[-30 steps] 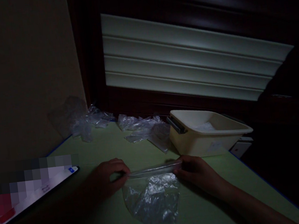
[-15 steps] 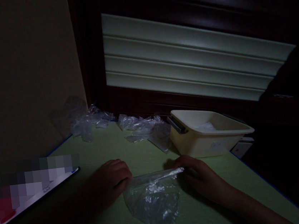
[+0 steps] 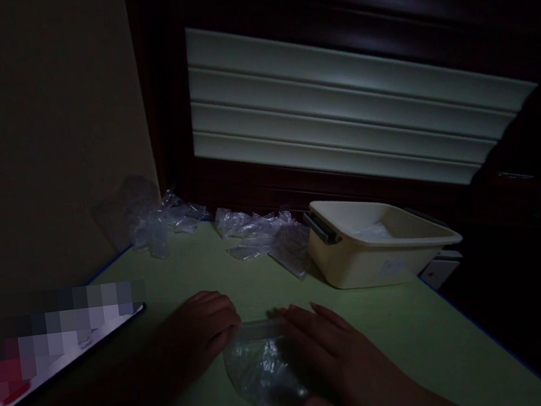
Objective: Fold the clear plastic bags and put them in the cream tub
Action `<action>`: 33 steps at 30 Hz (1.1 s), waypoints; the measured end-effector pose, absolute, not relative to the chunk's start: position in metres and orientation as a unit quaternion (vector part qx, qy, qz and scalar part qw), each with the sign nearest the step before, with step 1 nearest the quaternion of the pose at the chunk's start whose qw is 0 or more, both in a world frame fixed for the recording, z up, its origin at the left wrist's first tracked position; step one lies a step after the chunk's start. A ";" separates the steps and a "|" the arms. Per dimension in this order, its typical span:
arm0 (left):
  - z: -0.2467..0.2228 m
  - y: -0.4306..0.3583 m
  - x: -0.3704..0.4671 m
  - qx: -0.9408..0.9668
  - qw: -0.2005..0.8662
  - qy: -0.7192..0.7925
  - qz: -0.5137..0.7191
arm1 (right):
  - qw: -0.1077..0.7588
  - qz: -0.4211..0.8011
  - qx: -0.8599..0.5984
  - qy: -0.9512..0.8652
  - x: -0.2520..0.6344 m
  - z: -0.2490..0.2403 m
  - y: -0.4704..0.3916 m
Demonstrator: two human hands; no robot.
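Observation:
A clear plastic bag lies on the green tabletop in front of me. My left hand pinches its upper left corner between thumb and fingers. Over the bag's right part, my right hand is spread flat with its fingers stretched out, covering that side; I cannot tell how firmly it presses. Light glints off the creased film between the two hands.
Beyond my right hand stands a cream plastic bin with something pale inside. Crumpled clear bags lie along the back edge, with more crumpled film in the corner. A lit, partly blurred screen is at left on the green table.
My right hand has let go of the bag's upper right corner and moved left, opening flat over the bag. My left hand stays at its corner.

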State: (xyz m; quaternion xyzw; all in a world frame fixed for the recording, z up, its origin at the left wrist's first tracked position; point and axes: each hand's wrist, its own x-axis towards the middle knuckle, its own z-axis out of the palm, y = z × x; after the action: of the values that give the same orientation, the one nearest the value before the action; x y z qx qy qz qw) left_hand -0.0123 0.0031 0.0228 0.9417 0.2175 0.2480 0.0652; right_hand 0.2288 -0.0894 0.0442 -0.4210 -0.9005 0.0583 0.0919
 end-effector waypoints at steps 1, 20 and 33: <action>0.023 0.003 -0.012 0.942 0.064 0.221 0.245 | 0.078 0.059 -0.420 -0.902 0.228 0.043 -0.089; 0.025 -0.002 -0.020 0.937 0.035 0.134 0.322 | 0.075 0.074 -0.399 -0.911 0.225 0.031 -0.087; 0.021 -0.010 -0.024 0.968 -0.056 0.121 0.212 | 0.059 0.110 -0.433 -0.893 0.225 0.035 -0.091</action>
State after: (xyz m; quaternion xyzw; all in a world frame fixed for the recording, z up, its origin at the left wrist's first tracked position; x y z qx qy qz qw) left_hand -0.0243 -0.0100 0.0206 0.9681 0.1207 0.2123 -0.0558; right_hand 0.2246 -0.0913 0.0347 -0.4326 -0.8929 0.1102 0.0586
